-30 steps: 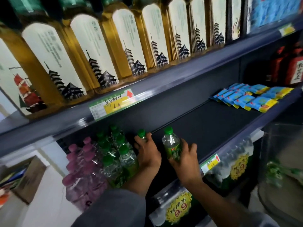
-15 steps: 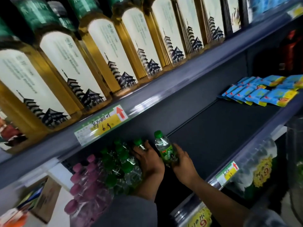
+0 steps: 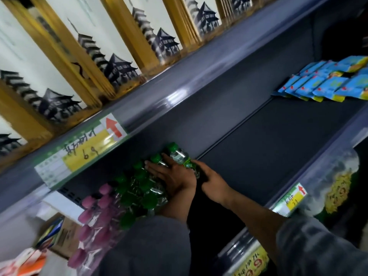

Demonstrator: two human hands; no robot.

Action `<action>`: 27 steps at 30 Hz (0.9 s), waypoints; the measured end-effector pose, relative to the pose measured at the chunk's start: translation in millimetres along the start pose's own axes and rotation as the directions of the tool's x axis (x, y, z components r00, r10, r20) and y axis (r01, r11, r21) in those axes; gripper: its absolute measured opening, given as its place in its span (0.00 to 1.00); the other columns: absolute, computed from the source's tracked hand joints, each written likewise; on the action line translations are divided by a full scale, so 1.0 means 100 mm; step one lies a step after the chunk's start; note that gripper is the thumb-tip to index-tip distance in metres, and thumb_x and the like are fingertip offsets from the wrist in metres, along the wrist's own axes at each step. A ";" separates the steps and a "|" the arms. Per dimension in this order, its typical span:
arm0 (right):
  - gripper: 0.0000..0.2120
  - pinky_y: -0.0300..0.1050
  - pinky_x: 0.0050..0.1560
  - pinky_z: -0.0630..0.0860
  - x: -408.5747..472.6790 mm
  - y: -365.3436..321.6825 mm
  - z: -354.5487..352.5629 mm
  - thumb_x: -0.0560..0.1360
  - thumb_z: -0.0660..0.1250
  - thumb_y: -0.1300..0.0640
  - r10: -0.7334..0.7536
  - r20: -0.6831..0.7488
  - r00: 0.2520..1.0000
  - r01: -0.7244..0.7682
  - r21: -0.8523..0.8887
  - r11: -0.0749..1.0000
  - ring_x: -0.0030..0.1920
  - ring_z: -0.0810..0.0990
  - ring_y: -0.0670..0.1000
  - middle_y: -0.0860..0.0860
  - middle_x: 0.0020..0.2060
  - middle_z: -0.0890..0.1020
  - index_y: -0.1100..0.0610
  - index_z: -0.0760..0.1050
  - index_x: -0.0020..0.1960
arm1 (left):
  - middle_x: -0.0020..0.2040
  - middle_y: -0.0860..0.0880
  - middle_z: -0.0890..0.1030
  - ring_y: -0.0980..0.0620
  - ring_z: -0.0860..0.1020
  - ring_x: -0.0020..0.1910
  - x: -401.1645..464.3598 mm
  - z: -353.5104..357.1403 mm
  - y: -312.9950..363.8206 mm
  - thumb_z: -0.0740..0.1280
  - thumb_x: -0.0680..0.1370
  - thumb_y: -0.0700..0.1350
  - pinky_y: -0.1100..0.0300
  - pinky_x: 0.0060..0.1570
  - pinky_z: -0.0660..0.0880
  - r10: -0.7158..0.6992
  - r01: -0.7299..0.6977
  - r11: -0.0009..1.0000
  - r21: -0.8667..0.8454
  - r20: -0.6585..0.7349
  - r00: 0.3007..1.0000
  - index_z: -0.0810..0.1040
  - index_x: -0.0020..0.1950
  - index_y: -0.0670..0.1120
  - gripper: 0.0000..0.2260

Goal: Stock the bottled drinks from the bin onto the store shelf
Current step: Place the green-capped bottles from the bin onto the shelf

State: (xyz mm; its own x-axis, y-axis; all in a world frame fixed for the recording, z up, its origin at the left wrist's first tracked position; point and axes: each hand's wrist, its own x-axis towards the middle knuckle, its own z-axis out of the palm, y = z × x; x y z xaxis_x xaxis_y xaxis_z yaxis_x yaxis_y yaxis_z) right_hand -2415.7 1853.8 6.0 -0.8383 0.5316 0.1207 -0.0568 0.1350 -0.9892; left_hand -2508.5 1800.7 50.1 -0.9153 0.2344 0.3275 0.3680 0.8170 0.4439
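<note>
A clear drink bottle with a green cap and green label [image 3: 180, 156] stands at the right end of a cluster of green-capped bottles [image 3: 139, 188] on the dark middle shelf [image 3: 268, 146]. My right hand [image 3: 212, 183] grips its lower part from the right. Just left of it, my left hand [image 3: 173, 177] lies with straight fingers against the neighbouring green-capped bottles. The bin is out of view.
Pink-capped bottles [image 3: 95, 216] stand left of the green ones. Blue snack packets [image 3: 328, 82] lie at the shelf's far right, with bare shelf between. Tall gold-and-white boxes [image 3: 111, 62] fill the shelf above. Labelled bottles [image 3: 334, 188] sit on the shelf below. A cardboard box [image 3: 59, 234] is at the lower left.
My right hand has pushed the green-capped bottle back and left against the cluster. My left hand has flattened onto the neighbouring bottles. The view has tilted and come closer.
</note>
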 end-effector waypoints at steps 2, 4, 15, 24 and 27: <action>0.40 0.49 0.68 0.74 0.07 0.00 -0.02 0.67 0.61 0.65 0.027 -0.007 1.000 -0.027 0.022 0.999 0.67 0.76 0.49 0.47 0.66 0.79 0.40 0.66 0.75 | 0.78 0.34 0.29 0.35 0.31 0.78 0.05 0.00 0.01 0.65 0.78 0.44 0.39 0.78 0.42 -0.023 0.023 1.000 0.000 0.004 1.000 0.49 0.83 0.47 0.37; 0.41 0.46 0.64 0.78 0.11 0.00 -0.02 0.68 0.63 0.66 0.048 0.008 0.999 -0.048 0.024 0.999 0.65 0.77 0.48 0.47 0.66 0.79 0.37 0.64 0.76 | 0.78 0.35 0.29 0.35 0.30 0.78 0.08 0.01 0.02 0.64 0.79 0.45 0.39 0.78 0.40 -0.038 0.038 0.999 0.014 0.013 0.999 0.48 0.83 0.47 0.37; 0.43 0.36 0.76 0.55 0.27 0.08 0.10 0.75 0.60 0.73 0.003 0.125 0.992 0.010 -0.106 0.994 0.78 0.60 0.48 0.49 0.79 0.61 0.46 0.51 0.82 | 0.81 0.42 0.32 0.42 0.32 0.79 0.22 0.05 -0.06 0.64 0.78 0.32 0.45 0.79 0.45 -0.024 0.021 0.999 -0.041 -0.074 0.997 0.52 0.83 0.52 0.38; 0.39 0.29 0.75 0.50 0.34 0.31 0.21 0.72 0.65 0.66 -0.214 0.067 0.974 0.224 -0.242 0.944 0.79 0.58 0.48 0.50 0.80 0.60 0.53 0.59 0.81 | 0.82 0.36 0.46 0.38 0.44 0.81 0.37 0.29 -0.19 0.68 0.76 0.34 0.49 0.77 0.42 0.039 -0.058 0.996 -0.069 -0.245 0.969 0.65 0.79 0.50 0.33; 0.42 0.37 0.78 0.51 0.36 0.27 0.17 0.70 0.62 0.60 -0.185 0.113 0.976 0.206 -0.207 0.957 0.80 0.55 0.46 0.51 0.81 0.56 0.54 0.54 0.82 | 0.82 0.37 0.47 0.40 0.43 0.81 0.39 0.29 -0.20 0.67 0.76 0.34 0.49 0.77 0.43 0.029 -0.050 0.995 -0.081 -0.240 0.970 0.67 0.79 0.50 0.31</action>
State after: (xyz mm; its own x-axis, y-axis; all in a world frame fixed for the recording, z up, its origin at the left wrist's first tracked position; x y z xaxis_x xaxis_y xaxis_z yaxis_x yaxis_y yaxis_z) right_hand -2456.0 1862.5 -17.7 -0.8692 0.3992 0.2917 -0.1147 0.4112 -0.9043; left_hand -2555.7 1808.6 30.1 -0.8383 0.1251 0.5307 0.4256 0.7586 0.4933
